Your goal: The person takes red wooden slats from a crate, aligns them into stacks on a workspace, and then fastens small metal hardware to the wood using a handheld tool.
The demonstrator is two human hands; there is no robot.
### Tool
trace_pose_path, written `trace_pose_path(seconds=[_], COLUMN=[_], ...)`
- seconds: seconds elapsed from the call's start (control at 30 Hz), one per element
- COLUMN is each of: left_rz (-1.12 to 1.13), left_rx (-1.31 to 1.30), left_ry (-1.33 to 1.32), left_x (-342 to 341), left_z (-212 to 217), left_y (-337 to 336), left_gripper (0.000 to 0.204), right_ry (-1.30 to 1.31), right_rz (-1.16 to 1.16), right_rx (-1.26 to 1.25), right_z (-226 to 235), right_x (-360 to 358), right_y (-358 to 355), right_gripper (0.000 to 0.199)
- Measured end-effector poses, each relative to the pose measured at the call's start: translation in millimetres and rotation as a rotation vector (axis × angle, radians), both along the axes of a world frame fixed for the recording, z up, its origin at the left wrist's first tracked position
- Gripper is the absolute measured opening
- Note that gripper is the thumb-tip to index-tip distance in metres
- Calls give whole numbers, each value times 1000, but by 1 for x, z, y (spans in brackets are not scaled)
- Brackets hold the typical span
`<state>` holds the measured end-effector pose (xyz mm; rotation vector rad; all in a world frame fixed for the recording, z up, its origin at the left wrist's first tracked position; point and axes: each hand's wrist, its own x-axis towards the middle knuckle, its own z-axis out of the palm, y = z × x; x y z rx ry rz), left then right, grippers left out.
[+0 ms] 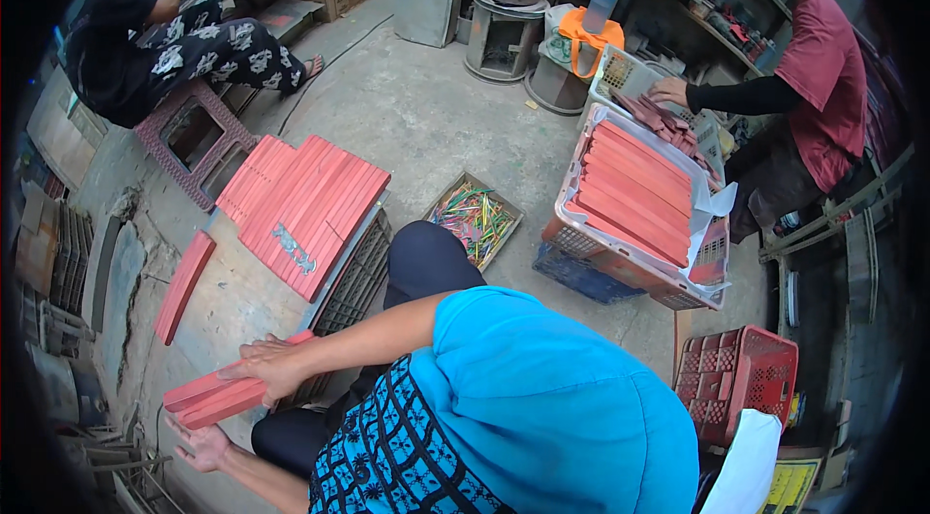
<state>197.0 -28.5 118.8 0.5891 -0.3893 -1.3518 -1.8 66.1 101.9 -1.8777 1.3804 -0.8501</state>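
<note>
My right hand [268, 369] is wrapped over a few long pinkish-red bars [218, 401], held side by side at the near end of a low board-topped work surface [231, 296]. Just below the bars' left end, my left hand [203, 446] is palm up with its fingers apart. A single red bar [184, 288] lies on the board beyond my hands. Farther off on the same board, many such bars [310, 204] form a close-packed block. A small grey metal piece [293, 249] rests on top of that block.
A shallow tray of colourful thin sticks [475, 218] is on the floor ahead. To the right, a crate [572, 223] is stacked with red bars; a co-worker's hand [668, 91] touches reddish pieces behind it. Another person sits on a stool [189, 141] at far left. A red basket [736, 383] stands at right.
</note>
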Motion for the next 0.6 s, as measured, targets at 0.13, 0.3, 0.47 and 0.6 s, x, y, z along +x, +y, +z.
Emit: trace_pose_path(seconds=[0.13,0.3,0.47,0.6], left_rz=[-105,-68,-173,-206], left_rx=[-22,106,174,257], left_ry=[-76,-210,-633,-705], left_x=[40,64,100,113], left_z=[-9,-35,-119,-168], left_y=[-8,-21,-59,-71], left_gripper=[60,58,56,52], right_ry=[108,137,356,376], right_rz=[2,8,13,101], right_rx=[-33,-37,-177,-77], right_z=[-20,-49,-96,-111], right_x=[15,33,45,47], right_y=[-31,-58,-81,-90], right_gripper=[80,72,65,65])
